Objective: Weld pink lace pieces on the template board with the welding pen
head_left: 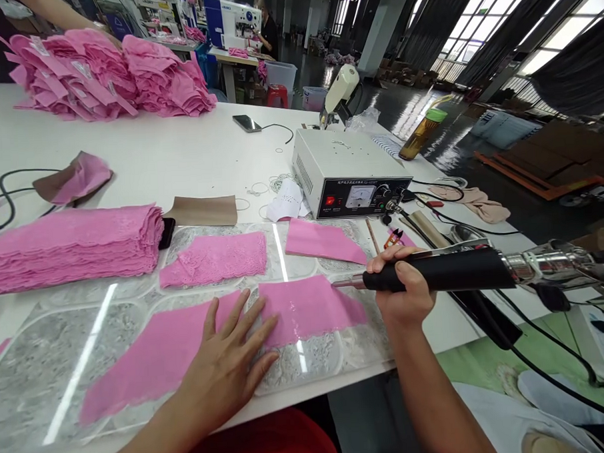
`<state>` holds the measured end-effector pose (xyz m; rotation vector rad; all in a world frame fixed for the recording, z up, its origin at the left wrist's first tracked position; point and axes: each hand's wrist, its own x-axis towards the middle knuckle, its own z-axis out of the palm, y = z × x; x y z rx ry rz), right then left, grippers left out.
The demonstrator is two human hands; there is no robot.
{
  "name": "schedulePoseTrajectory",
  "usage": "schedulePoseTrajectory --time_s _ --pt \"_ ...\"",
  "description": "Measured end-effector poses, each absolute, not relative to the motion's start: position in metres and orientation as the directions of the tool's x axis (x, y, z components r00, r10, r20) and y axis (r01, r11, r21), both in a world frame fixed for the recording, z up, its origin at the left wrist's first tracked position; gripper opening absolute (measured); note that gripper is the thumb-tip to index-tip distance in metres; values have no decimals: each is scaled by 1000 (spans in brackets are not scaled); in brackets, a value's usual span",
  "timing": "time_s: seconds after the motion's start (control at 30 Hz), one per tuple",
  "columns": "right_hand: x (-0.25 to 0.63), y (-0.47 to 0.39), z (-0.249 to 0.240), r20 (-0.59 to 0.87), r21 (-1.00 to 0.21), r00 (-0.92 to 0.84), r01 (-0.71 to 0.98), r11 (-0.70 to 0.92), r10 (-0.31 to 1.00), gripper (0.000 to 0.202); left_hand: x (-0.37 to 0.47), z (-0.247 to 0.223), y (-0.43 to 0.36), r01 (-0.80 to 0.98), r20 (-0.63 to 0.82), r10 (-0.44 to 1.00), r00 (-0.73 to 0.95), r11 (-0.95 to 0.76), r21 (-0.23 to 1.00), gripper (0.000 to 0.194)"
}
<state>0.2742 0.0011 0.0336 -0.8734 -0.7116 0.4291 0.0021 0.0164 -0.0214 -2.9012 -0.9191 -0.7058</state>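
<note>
My left hand (232, 360) lies flat with fingers spread, pressing on two flat pink fabric pieces. One is a long piece (152, 353) to its left; the other is a shorter piece (305, 310) under its fingertips and to the right. My right hand (405, 292) is wrapped round the black handle of an ultrasonic welding gun (459, 271). The gun's thin metal tip points left, at the upper right edge of the shorter piece; I cannot tell whether it touches. Behind lie a pink lace piece (223, 256) and a plain pink piece (325, 242), on a clear patterned mat (121, 328).
A stack of pink lace pieces (73, 253) stands at the left. A control box (352, 157) with a lit red switch sits behind, cabled to the gun. Small snips (393, 237), a phone (247, 123) and pink garment heaps (100, 75) lie farther back, near another person's arm (67, 13).
</note>
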Motion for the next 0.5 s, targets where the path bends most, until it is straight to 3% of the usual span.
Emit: schedulePoseTrajectory --time_s 0.5 --pt "274 1 34 403 -826 680 -18 564 613 9 4 -22 15 565 437 565 700 -812 144 35"
